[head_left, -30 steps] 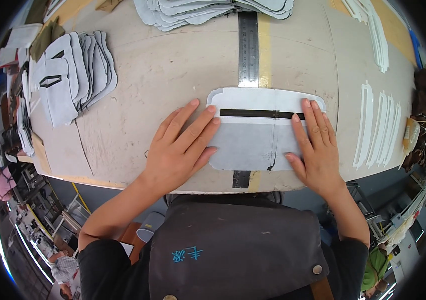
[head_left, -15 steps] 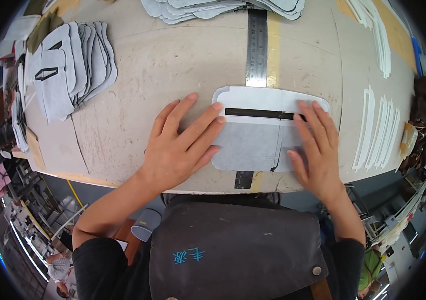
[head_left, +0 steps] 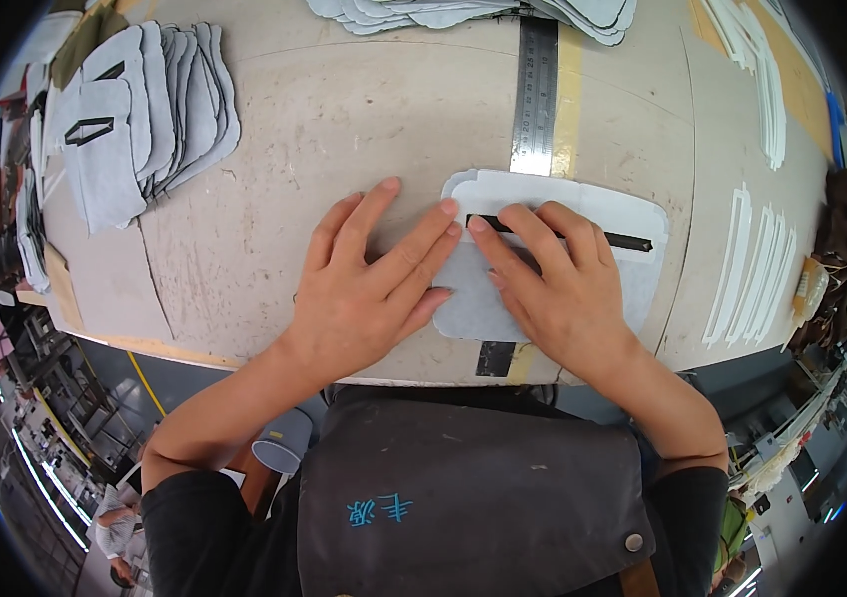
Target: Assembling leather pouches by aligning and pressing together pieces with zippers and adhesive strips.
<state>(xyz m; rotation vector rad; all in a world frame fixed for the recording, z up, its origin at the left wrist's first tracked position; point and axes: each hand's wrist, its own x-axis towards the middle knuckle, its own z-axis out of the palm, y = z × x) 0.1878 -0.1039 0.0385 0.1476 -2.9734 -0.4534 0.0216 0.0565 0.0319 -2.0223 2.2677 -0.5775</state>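
A pale grey-white flat panel (head_left: pixel 632 204) with rounded corners lies on the table in front of me. Across its upper part runs a long narrow black slot (head_left: pixel 622 241), edged by a white strip. My left hand (head_left: pixel 369 274) rests with spread fingers at the panel's left edge, its index and middle fingertips on the border. Over the panel's middle is my right hand (head_left: pixel 563 274), fingers bent but apart, with the index fingertip at the slot's left end. It covers part of the slot and the lower panel. A steel ruler (head_left: pixel 535 99) passes beneath the panel.
Similar panels are stacked on the table at the left (head_left: pixel 160 109), and another pile (head_left: pixel 473 8) sits at the far edge. White narrow frame-like strips (head_left: pixel 752 264) lie at the right. Yellow tape (head_left: pixel 565 109) runs beside the ruler. A grey bin (head_left: pixel 282 443) stands below the table.
My right hand has moved left along the slot, from its right end to its left end. My left hand has stayed at the panel's left edge.
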